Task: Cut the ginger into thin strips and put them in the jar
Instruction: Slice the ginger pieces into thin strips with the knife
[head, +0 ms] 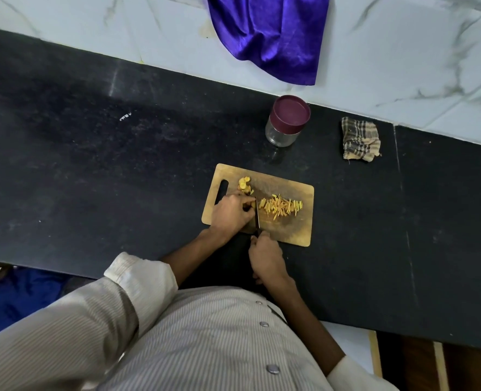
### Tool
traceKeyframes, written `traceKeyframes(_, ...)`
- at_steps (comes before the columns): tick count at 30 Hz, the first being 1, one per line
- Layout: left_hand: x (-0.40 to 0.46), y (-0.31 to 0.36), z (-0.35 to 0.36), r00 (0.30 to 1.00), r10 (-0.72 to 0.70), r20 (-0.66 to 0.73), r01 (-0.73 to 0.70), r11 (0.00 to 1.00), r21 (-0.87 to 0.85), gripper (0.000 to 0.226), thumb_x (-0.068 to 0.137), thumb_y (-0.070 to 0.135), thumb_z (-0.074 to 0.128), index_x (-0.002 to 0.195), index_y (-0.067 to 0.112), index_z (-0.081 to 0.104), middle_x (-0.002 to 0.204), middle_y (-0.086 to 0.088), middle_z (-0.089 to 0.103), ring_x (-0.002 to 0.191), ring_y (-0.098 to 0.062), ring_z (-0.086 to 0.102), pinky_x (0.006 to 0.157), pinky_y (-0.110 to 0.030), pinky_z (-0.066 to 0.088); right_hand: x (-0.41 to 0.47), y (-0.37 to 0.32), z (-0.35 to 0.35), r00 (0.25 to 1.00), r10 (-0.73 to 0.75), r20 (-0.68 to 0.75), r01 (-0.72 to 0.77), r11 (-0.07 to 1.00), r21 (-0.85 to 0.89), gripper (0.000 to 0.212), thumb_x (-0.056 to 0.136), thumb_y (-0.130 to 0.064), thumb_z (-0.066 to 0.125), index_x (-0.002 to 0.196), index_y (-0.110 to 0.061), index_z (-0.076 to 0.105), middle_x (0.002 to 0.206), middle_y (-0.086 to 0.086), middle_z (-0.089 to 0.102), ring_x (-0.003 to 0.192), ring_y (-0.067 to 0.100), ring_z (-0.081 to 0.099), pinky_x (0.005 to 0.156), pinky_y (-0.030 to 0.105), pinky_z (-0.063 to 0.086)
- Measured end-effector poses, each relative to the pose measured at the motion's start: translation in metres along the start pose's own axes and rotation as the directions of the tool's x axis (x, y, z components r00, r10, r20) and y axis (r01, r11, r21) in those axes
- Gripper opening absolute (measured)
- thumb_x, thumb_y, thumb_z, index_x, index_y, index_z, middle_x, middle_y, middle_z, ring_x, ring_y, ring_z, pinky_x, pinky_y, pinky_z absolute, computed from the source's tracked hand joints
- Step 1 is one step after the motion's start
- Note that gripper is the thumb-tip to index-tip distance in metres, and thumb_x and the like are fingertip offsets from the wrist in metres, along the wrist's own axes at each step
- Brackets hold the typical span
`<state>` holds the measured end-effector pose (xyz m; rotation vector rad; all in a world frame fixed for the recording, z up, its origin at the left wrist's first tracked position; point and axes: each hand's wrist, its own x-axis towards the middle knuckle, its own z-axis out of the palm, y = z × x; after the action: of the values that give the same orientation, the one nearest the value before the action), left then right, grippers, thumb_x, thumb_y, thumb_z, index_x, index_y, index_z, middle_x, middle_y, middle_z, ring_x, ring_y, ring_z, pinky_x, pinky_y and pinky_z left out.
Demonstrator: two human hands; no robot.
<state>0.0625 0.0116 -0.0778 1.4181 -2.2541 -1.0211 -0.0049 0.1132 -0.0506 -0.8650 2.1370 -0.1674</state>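
The ginger lies on the cutting board (pixel 287 227) in three groups. A pile of cut strips (pixel 280 207) occupies the board's centre; a small stack of uncut slices (pixel 245 185) sits at 10 o'clock from that pile, near the handle slot. The piece being cut is pinned under the left hand (pixel 232 214), just at 9 o'clock of the strips, and is largely hidden by the fingers.

The left hand is curled over the ginger, fingertips pressing it to the board. The right hand (pixel 266 256) is wrapped around the knife handle at the board's 6 o'clock edge. The knife (pixel 257 217) blade runs from 6 toward 12 o'clock, edge down, directly beside the left fingertips.

The step in hand is judged to be slicing — roughly half the visible ginger has been reduced to strips. For a good result, the fingertips should be tucked back so that the knuckles guide the blade, and the slices should be kept flat and stacked so that strips come out even. Short, controlled strokes are advised, since blade and fingers are nearly touching.

The jar (pixel 285 122), with its maroon lid fitted, stands on the dark tabletop (pixel 120 179) at 12 o'clock from the board — the lid must be removed before transfer. A checked cloth (pixel 360 139) lies at 3 o'clock of the jar.
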Motion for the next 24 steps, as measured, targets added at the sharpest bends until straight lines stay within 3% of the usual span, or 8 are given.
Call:
traceKeyframes(12, -0.002, 0.002, -0.001, 1.000, -0.021, 0.008, 0.020, 1.000, 0.013, 0.030, 0.086, 0.020, 0.064, 0.116, 0.017, 0.069, 0.122, -0.004, 0.062, 0.102, -0.023, 0.062, 0.086, -0.039, 0.052, 0.005, -0.005, -0.004, 0.996, -0.011, -0.086, 0.013, 1.000, 0.019, 0.027, 0.105, -0.030, 0.036, 0.110, -0.007, 0.050, 0.105, 0.019, 0.065, 0.090, 0.038, 0.068, 0.077, 0.056, 0.057)
traceKeyframes(17, -0.002, 0.001, 0.000, 1.000, -0.010, 0.001, 0.010, 1.000, 0.023, 0.030, 0.088, 0.021, 0.064, 0.117, 0.017, 0.068, 0.123, -0.002, 0.062, 0.102, -0.021, 0.062, 0.087, -0.038, 0.051, 0.008, 0.002, -0.015, 0.997, 0.012, -0.073, -0.005, 0.996, 0.094, 0.025, 0.107, -0.030, 0.036, 0.106, -0.008, 0.047, 0.090, 0.016, 0.064, 0.064, 0.030, 0.069, 0.053, 0.048, 0.060)
traceKeyframes(21, -0.003, 0.000, 0.000, 1.000, 0.006, -0.002, -0.006, 1.000, 0.026, 0.030, 0.090, 0.020, 0.063, 0.119, 0.017, 0.067, 0.125, -0.002, 0.061, 0.102, -0.020, 0.062, 0.086, -0.035, 0.051, 0.005, 0.008, -0.017, 0.998, -0.026, -0.057, 0.034, 0.988, 0.148, 0.028, 0.107, -0.033, 0.035, 0.108, -0.009, 0.049, 0.090, 0.017, 0.066, 0.058, 0.028, 0.066, 0.050, 0.046, 0.059)
traceKeyframes(24, -0.002, -0.001, 0.000, 1.000, 0.015, -0.003, -0.015, 0.999, 0.030, 0.030, 0.090, 0.021, 0.063, 0.120, 0.017, 0.067, 0.125, -0.002, 0.060, 0.102, -0.019, 0.061, 0.086, -0.034, 0.051, 0.003, 0.012, -0.020, 0.998, -0.047, -0.048, 0.055, 0.977, 0.207, 0.027, 0.107, -0.034, 0.035, 0.110, -0.010, 0.048, 0.086, 0.017, 0.065, 0.049, 0.023, 0.061, 0.042, 0.036, 0.055)
